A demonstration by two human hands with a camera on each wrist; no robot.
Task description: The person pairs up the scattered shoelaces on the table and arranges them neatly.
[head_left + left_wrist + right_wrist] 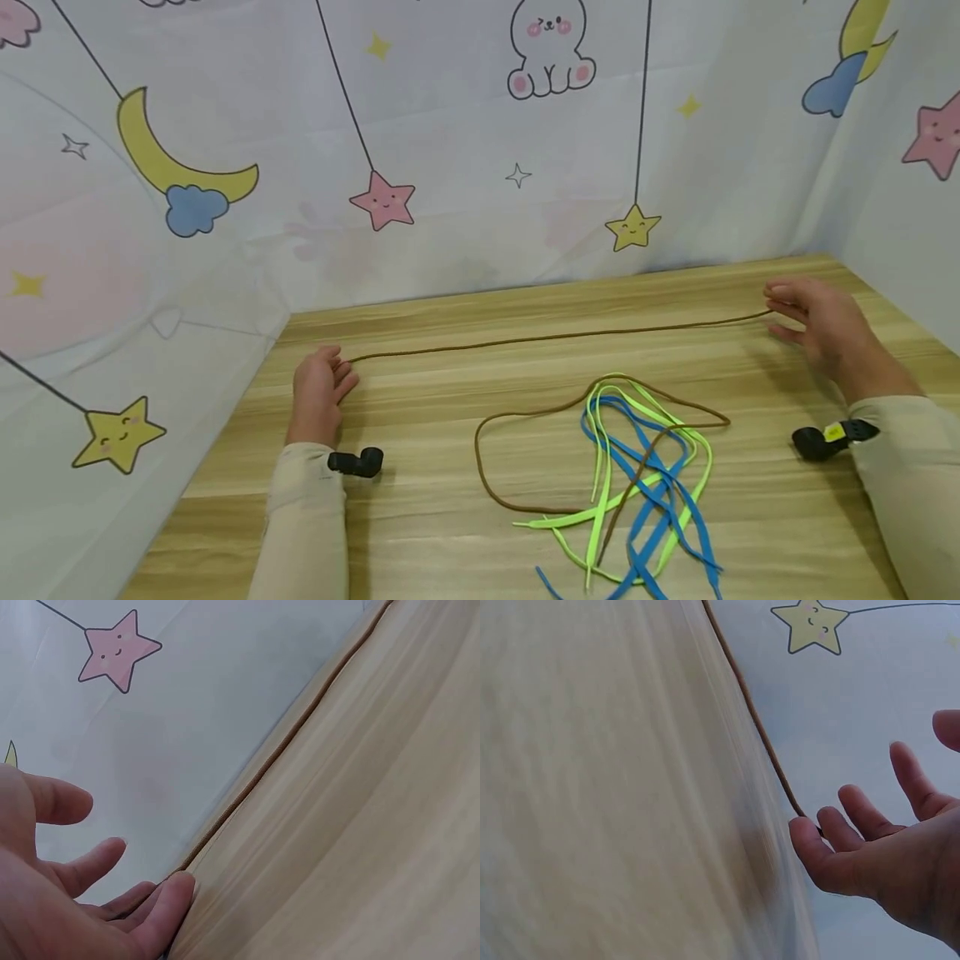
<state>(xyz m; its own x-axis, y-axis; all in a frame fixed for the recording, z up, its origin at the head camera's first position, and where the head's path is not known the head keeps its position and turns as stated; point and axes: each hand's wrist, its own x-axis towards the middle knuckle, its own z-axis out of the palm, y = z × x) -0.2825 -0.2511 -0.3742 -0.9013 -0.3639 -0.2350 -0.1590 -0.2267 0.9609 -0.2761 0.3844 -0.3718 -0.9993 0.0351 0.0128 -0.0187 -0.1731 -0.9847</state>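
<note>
A brown shoelace (558,337) runs nearly straight across the back part of the table between both hands. At its left end my left hand (318,396) pinches it; in the left wrist view the lace (281,746) goes in between thumb and fingers, the other fingers spread apart. My right hand (821,325) pinches the opposite end, slightly higher in the head view. From the right wrist view, that end of the lace (769,746) has a dark tip showing at the fingertips. A second brown shoelace (480,454) lies in a loose loop in front.
Blue shoelaces (641,533) and yellow-green shoelaces (705,467) lie tangled on the wooden table (427,500), with the looped brown one crossing them. A white printed cloth (450,258) rises behind the table and along its sides. Small black cameras sit on both wrists.
</note>
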